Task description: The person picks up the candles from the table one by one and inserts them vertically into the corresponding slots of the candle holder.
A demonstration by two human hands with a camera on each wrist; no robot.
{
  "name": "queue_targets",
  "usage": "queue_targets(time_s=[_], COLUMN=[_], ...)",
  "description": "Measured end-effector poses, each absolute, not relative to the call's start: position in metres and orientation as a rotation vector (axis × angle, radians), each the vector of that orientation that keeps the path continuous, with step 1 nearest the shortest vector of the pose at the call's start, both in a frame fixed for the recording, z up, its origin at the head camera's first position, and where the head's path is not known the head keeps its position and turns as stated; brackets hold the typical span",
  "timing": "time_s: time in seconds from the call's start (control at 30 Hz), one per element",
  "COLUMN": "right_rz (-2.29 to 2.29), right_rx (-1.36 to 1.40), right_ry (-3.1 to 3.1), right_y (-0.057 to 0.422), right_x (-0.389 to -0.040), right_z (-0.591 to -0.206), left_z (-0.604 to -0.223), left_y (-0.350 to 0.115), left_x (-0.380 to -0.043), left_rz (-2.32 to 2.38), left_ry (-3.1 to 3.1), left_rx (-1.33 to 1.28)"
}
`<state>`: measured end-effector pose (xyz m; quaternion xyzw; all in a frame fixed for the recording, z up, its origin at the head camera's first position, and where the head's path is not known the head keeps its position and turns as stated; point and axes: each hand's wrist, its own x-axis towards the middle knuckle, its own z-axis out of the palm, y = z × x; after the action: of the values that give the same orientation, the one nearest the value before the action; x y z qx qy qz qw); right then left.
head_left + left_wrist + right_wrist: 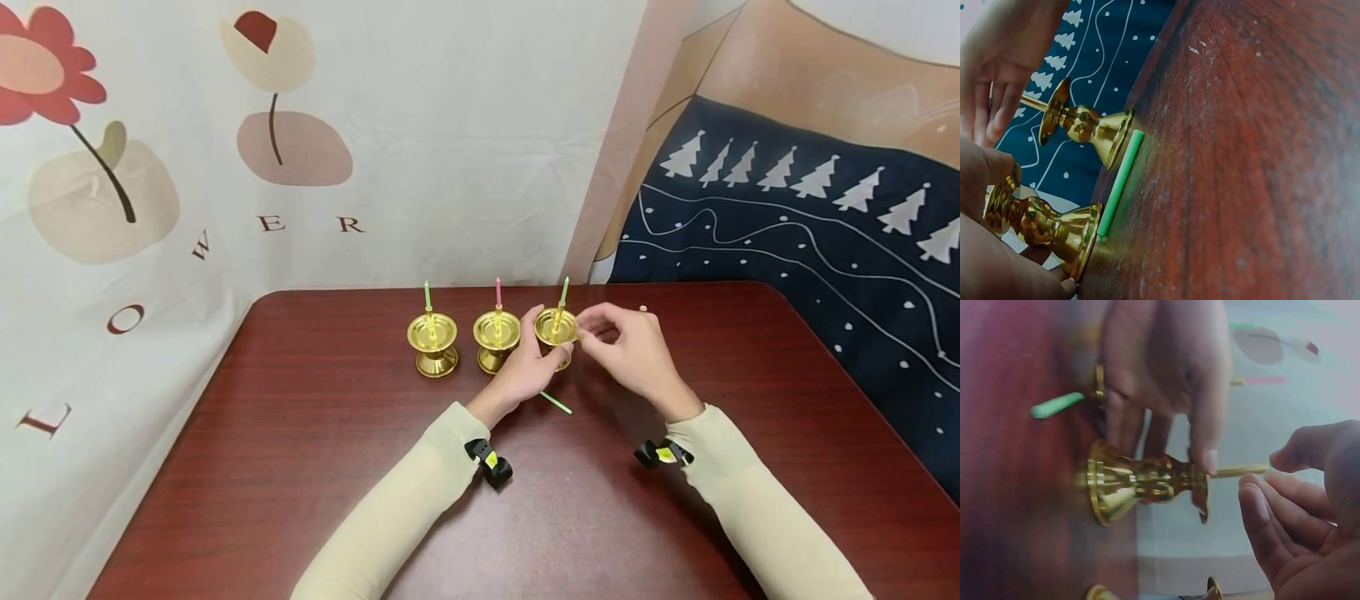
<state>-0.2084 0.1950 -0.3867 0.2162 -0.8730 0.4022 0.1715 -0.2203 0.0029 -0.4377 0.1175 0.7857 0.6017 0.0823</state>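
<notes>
My left hand grips the third gold candle holder, its thumb and fingers around the cup and stem. A green candle stands in this holder's tube. My right hand is just right of the cup, fingers loosely bent, with nothing visible between them. In the right wrist view its fingertips overlap the top of the gold tube. A loose green candle lies on the table beside the held holder's base. Another gold holder stands beyond the held one, mostly hidden behind my right hand in the head view.
To the left stand two more gold holders, one with a green candle, the other with a pink candle. The dark red table ends at a printed white cloth and a navy tree-pattern cloth.
</notes>
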Motion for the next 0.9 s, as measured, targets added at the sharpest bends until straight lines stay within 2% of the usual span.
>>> queue_targets(time_s=[0.27, 0.53, 0.9], right_rz=[1.126, 1.203, 1.249], right_rx=[0.83, 0.817, 0.793], right_ry=[-2.664, -2.864, -2.898], right_y=[0.197, 0.199, 0.195], right_x=[-0.188, -0.189, -0.195], right_z=[-0.409, -0.434, -0.442], left_z=[-0.435, -0.438, -0.436], left_y=[0.002, 0.001, 0.002], left_x=[-0.22, -0.221, -0.219], left_rz=[1.788, 1.785, 1.791], left_ry=[2.336, 2.317, 2.321], left_rx=[0.335, 0.338, 0.318])
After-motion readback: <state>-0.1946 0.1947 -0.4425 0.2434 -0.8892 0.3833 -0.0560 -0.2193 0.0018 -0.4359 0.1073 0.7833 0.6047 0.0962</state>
